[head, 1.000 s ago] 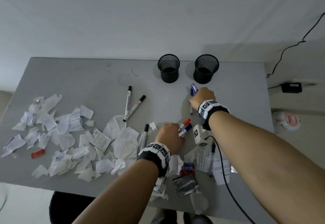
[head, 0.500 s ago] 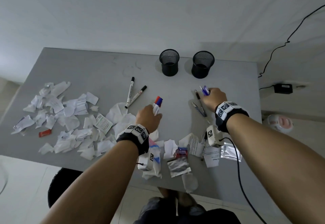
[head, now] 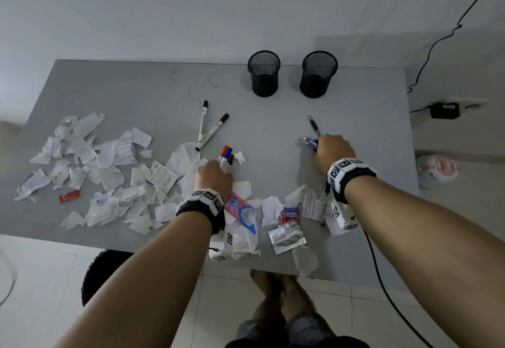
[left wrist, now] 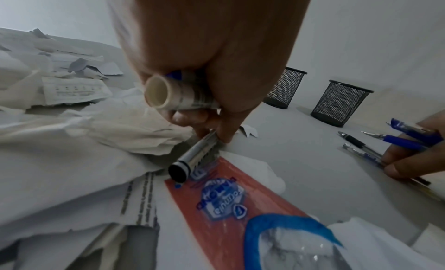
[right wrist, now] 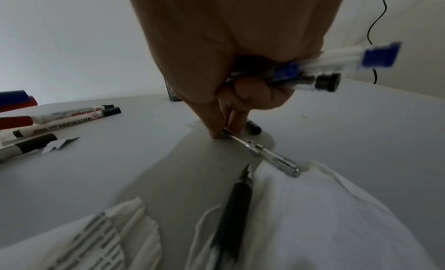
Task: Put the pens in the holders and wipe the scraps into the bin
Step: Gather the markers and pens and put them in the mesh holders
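Note:
Two black mesh holders [head: 263, 73] [head: 318, 74] stand at the table's far side. My left hand [head: 218, 173] grips a red-capped and a blue-capped marker [head: 224, 153]. Its fingertips [left wrist: 222, 138] pinch a third, black-ended marker [left wrist: 192, 157] that lies on the tissue. My right hand [head: 328, 147] grips a bundle of blue pens [right wrist: 313, 72]. Its fingertips [right wrist: 215, 136] pinch a clear pen [right wrist: 262, 152] on the table. A black pen [head: 314, 125] lies just beyond that hand. Two whiteboard markers [head: 203, 123] [head: 216, 130] lie left of the holders.
Torn paper scraps [head: 90, 162] cover the table's left half. Wrappers and foil [head: 287, 235] lie along the front edge. Another dark pen [right wrist: 236, 207] rests on paper near my right wrist. A dark round object [head: 106, 274] sits under the table. A tape roll [head: 437, 170] lies to the right.
My left hand, raised with the two markers half a second ago, has come down onto the black-ended marker. My right hand has lowered onto the clear pen.

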